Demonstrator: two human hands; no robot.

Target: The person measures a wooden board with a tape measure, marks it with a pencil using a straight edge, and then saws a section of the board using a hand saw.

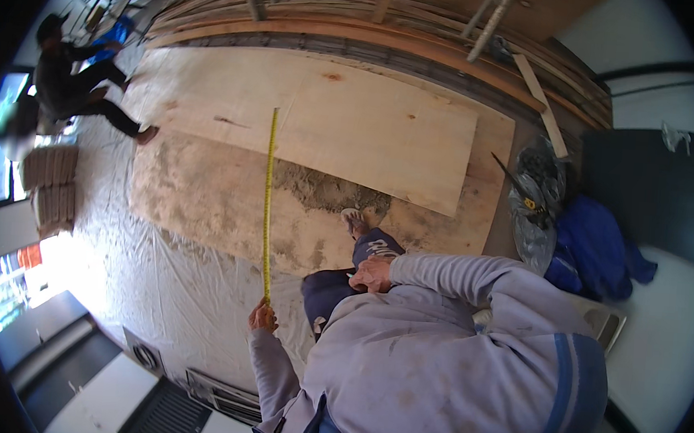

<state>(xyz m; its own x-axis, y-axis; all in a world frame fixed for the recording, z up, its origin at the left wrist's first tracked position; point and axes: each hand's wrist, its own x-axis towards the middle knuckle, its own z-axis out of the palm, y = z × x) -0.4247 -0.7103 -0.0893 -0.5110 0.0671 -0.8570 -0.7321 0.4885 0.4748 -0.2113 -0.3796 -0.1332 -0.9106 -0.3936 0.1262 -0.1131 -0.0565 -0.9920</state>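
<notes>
My left hand (263,317) is closed around the near end of a yellow tape measure (268,195). The tape's blade runs out straight and away from me, over a stained board (196,182) and onto a pale plywood sheet (354,120) that lies on top of it. Its far tip rests partway across the pale sheet. My right hand (371,274) is closed near my raised knee, and a small light-coloured bit shows at its fingers; what it is I cannot make out. My shod foot (354,223) stands on the stained board beside a patch of grey dirt.
Long timber strips (311,33) are piled along the far side. A handsaw (525,198) lies on clear plastic bags at the right, near blue cloth (595,242). Another person (75,77) sits at the far left, feet by the sheet. Plastic sheeting (181,285) covers the floor.
</notes>
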